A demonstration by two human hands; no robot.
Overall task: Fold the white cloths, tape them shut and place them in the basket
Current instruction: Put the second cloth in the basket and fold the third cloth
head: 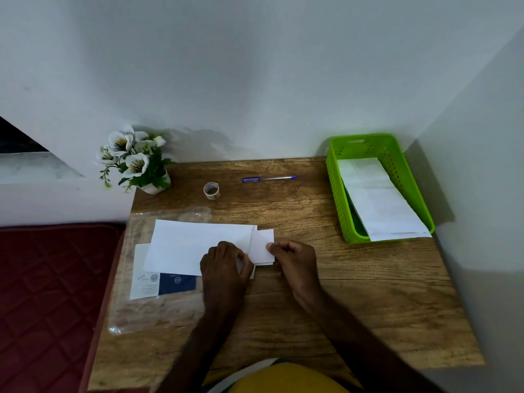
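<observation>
A white cloth [187, 245], flat and rectangular, lies on the wooden table [354, 293] left of centre. My left hand [224, 262] presses on its lower right corner. My right hand [295, 256] pinches the edge of a small folded white flap [262, 245] at the cloth's right end. A roll of tape [211, 190] stands behind the cloth. The green basket [337, 194] sits at the back right with folded white pieces [377, 199] inside, one sticking out over its front rim.
A blue pen [268, 179] lies near the back edge. A pot of white flowers [136, 160] stands at the back left corner. A clear plastic sleeve [141, 307] and a printed blue-and-white card [163, 283] lie under the cloth. A dark red mattress [48, 293] borders the table's left side.
</observation>
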